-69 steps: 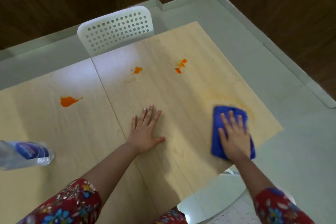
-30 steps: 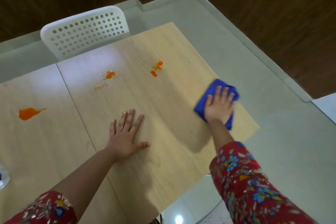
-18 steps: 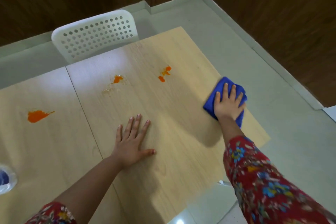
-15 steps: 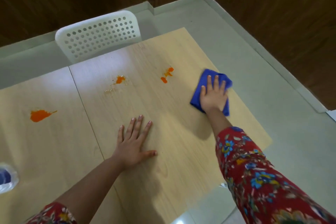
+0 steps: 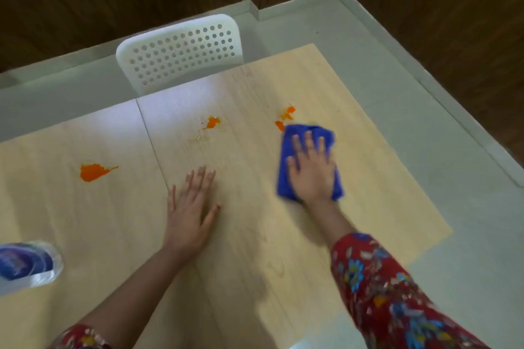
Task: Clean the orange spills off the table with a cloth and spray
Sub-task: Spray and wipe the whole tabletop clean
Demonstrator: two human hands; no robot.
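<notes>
While my right grip (image 5: 310, 173) presses spread-flat on the blue cloth (image 5: 300, 130) right beside the far-right orange spill (image 5: 280, 125) and my left grip (image 5: 191, 210) lies spread on the counter (image 5: 368, 193), a swipe without spray may smear it wider, spray bottle (image 5: 25, 263) sitting untouched near-left.

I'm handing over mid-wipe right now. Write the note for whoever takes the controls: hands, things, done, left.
Left hand: flat on the table, holding nothing.
Right hand: fingers straight, pressing the blue cloth onto the table; the cloth's far corner is at the right spill.
Spray bottle: at the table's left edge, apart from both hands.
Done: no orange shows on the table's right end.
Left: the right spill, the middle spill and the left spill, which is the largest.
</notes>
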